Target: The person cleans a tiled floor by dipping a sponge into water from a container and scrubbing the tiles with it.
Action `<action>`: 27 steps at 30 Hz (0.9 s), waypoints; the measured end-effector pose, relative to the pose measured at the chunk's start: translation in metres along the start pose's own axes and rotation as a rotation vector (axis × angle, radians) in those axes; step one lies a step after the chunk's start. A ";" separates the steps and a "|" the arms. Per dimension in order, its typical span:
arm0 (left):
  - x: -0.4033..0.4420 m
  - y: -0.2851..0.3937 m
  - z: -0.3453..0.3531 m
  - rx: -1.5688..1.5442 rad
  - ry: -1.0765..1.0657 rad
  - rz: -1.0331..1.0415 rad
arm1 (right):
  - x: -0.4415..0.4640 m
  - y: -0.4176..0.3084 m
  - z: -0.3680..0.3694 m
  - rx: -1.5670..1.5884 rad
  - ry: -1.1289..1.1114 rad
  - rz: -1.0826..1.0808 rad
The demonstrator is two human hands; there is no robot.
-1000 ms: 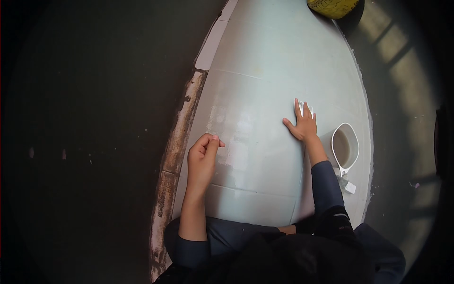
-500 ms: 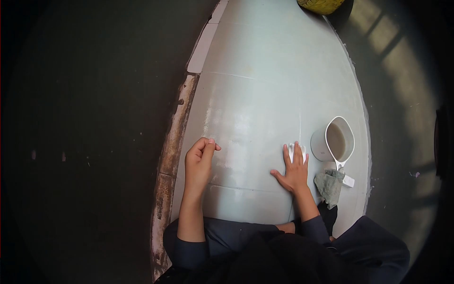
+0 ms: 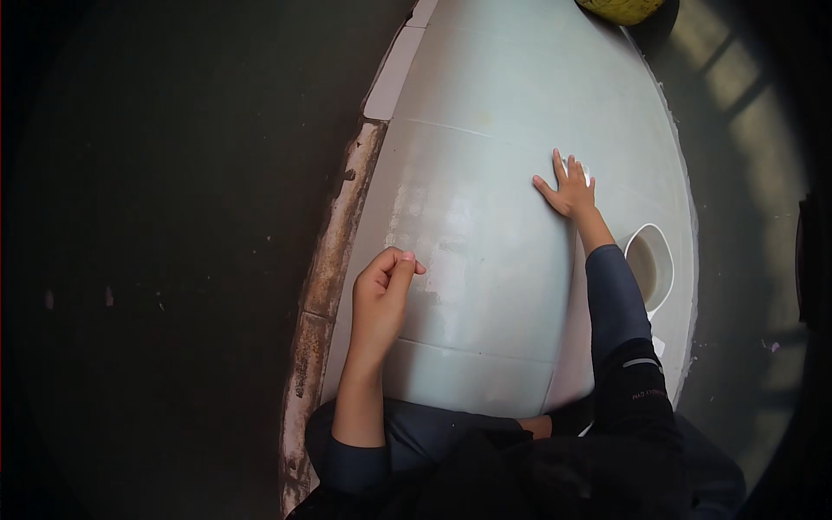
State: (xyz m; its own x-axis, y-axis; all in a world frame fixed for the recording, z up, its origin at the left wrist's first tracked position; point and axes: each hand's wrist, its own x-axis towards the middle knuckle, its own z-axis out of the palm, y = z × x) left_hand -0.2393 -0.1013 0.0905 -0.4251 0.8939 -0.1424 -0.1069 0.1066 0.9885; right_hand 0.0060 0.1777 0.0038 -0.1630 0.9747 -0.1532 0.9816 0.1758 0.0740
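My right hand lies flat with fingers spread on the pale tiled surface. Under its fingers is a small white piece, mostly covered, so its kind does not show. My left hand is closed, thumb pressed against the curled fingers, above the left part of the tiles. Nothing shows in it. Beside my right forearm stands a white dipper with cloudy brownish water inside; the sleeve hides its handle.
A dirty, worn edge runs along the left of the tiles, with dark floor beyond. A yellow container sits at the far end. Part of a white block shows by my right sleeve.
My right hand has slid forward, away from me, with the white piece under it. The grey-green cloth is now hidden behind my right arm. My left hand keeps its closed shape.
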 end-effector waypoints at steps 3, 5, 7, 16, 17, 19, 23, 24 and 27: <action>-0.001 0.005 -0.003 -0.017 0.008 -0.016 | -0.013 0.003 -0.002 0.017 0.005 -0.034; 0.000 0.006 -0.006 -0.034 0.017 -0.012 | -0.034 0.002 0.005 0.014 0.029 -0.070; 0.000 0.003 -0.006 -0.059 0.008 -0.005 | -0.067 0.007 0.013 0.035 0.068 -0.126; -0.007 0.006 -0.008 -0.054 0.011 0.029 | -0.280 0.015 0.025 0.142 -0.041 -0.291; -0.008 0.006 -0.008 -0.052 0.010 0.027 | -0.295 0.010 0.024 0.144 -0.043 -0.290; -0.009 0.006 -0.006 -0.051 0.002 0.041 | -0.312 0.001 0.023 0.180 -0.070 -0.209; -0.010 0.007 -0.002 -0.026 -0.008 0.002 | -0.293 0.000 0.028 0.195 0.004 -0.199; -0.010 0.006 -0.001 -0.017 -0.012 0.020 | -0.283 0.002 0.029 0.211 0.026 -0.198; -0.008 0.004 0.003 -0.004 -0.026 0.038 | -0.241 0.004 0.030 0.157 0.076 -0.216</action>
State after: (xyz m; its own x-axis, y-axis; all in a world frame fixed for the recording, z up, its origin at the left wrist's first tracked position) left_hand -0.2339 -0.1064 0.0956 -0.4051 0.9084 -0.1037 -0.0950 0.0710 0.9929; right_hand 0.0521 -0.0606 0.0110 -0.3717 0.9254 -0.0739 0.9255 0.3632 -0.1071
